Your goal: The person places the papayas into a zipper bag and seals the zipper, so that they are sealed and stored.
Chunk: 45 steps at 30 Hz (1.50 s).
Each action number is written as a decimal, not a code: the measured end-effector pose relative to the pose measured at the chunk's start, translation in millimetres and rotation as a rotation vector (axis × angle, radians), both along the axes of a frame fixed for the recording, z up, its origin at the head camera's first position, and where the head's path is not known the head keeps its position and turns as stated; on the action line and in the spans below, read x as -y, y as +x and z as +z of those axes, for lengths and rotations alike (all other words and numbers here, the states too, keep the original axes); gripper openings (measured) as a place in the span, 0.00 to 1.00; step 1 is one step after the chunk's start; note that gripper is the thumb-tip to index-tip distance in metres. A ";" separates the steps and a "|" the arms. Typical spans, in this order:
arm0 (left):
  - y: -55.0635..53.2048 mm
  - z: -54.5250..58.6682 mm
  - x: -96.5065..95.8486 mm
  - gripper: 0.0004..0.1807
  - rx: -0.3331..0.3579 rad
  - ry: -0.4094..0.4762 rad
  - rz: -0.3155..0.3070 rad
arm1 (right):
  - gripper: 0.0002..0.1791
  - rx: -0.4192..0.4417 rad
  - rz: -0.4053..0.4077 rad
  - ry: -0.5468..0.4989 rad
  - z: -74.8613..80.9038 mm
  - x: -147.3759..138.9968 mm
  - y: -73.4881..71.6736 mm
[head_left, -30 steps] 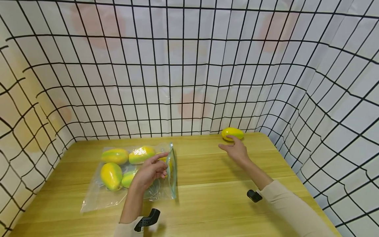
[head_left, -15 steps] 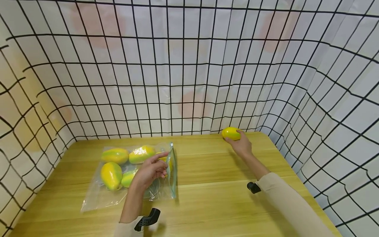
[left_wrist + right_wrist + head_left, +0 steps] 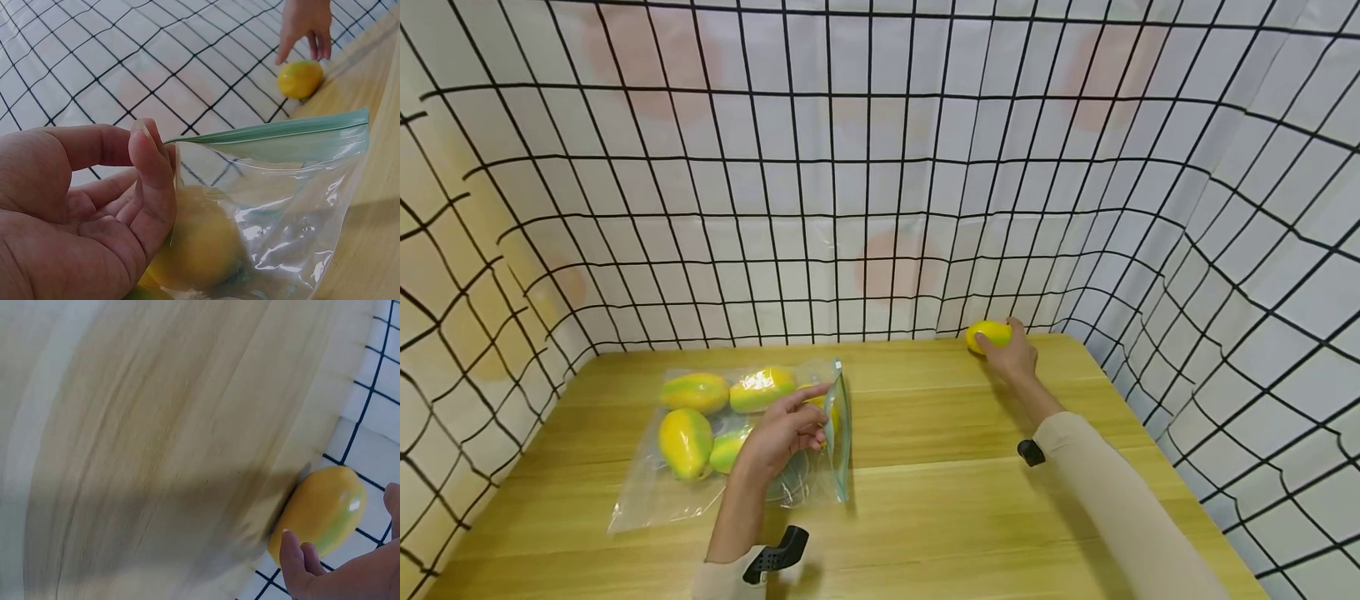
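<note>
Near the table's back edge, towards the right, lies a yellow-green mango point(image 3: 989, 334). My right hand point(image 3: 1013, 357) reaches round its right end, thumb on the near side. In the right wrist view, spread fingers point(image 3: 292, 557) are at the mango point(image 3: 325, 509), with a gap between one fingertip and the fruit. On the left lies a clear zip bag point(image 3: 647, 506) with several similar mangoes point(image 3: 685, 443) inside. My left hand point(image 3: 782, 433) holds the bag's green zip edge point(image 3: 294, 131) between curled fingers, lifting the mouth, which faces right. The hand partly hides the mangoes beneath it.
A wooden table point(image 3: 917, 500) carries everything. Black wire mesh point(image 3: 887, 192) over pale sheeting rises along the back and both sides, close behind the single mango. A black wrist camera point(image 3: 778, 554) sits on the left sleeve, another camera point(image 3: 1031, 452) on the right.
My right hand has shifted from in front of the mango to round its right end. The mango has barely moved. My left hand and the bag stay in place.
</note>
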<state>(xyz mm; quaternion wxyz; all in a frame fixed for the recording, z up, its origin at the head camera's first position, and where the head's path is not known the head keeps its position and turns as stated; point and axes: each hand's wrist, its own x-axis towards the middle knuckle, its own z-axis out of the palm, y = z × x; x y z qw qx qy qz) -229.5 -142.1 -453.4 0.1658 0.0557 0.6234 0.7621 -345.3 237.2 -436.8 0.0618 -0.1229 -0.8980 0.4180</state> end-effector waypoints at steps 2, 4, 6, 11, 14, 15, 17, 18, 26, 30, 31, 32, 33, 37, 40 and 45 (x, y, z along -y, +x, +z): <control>-0.3 0.7 -0.2 0.31 -0.001 -0.001 0.001 | 0.44 0.008 -0.011 0.015 0.6 -0.4 -2.0; -0.4 1.9 -0.5 0.31 0.001 -0.002 0.001 | 0.45 0.017 -0.024 0.029 0.1 -1.3 -4.5; -0.4 3.1 -0.5 0.31 0.003 -0.003 0.003 | 0.45 0.025 -0.037 0.037 -0.8 -1.9 -6.4; -1.4 3.9 1.1 0.31 -0.002 -0.005 -0.003 | 0.46 0.024 -0.063 0.013 -4.2 0.7 -9.8; -1.8 3.9 2.0 0.31 -0.008 -0.004 -0.003 | 0.45 0.031 -0.067 -0.008 -5.2 5.3 -12.3; -1.8 4.0 2.2 0.31 -0.008 -0.004 -0.003 | 0.45 0.034 -0.068 -0.013 -5.4 6.5 -13.3; -1.7 4.0 2.1 0.31 -0.006 -0.004 0.000 | 0.45 0.043 -0.070 -0.021 -5.9 8.8 -15.3; -1.9 3.8 1.8 0.31 -0.006 -0.004 0.000 | 0.45 0.049 -0.070 -0.023 -6.2 9.7 -16.2; -2.0 2.6 -0.3 0.31 -0.004 -0.007 -0.002 | 0.44 0.059 -0.075 0.016 -10.6 11.5 -20.2; -1.6 1.6 -1.1 0.31 -0.004 -0.005 -0.001 | 0.44 0.059 -0.060 0.048 -11.4 10.6 -21.1; -1.6 1.1 -1.2 0.31 -0.003 -0.004 -0.001 | 0.43 0.059 -0.057 0.050 -11.5 10.3 -21.3; -1.5 0.7 -1.4 0.31 -0.001 -0.002 0.000 | 0.43 0.059 -0.053 0.053 -11.5 10.0 -21.1; -1.4 0.3 -1.5 0.31 -0.001 -0.002 -0.003 | 0.43 0.058 -0.050 0.056 -11.5 9.7 -21.2; -0.5 0.3 -1.6 0.31 0.002 0.002 -0.005 | 0.42 0.061 -0.048 0.058 -12.0 9.8 -20.6; -0.1 0.7 -1.5 0.31 0.005 0.001 0.000 | 0.41 0.058 -0.057 0.056 -13.1 10.8 -20.6; 0.4 0.1 -0.5 0.31 0.010 -0.004 0.013 | 0.40 0.052 -0.067 0.084 -16.6 13.4 -20.2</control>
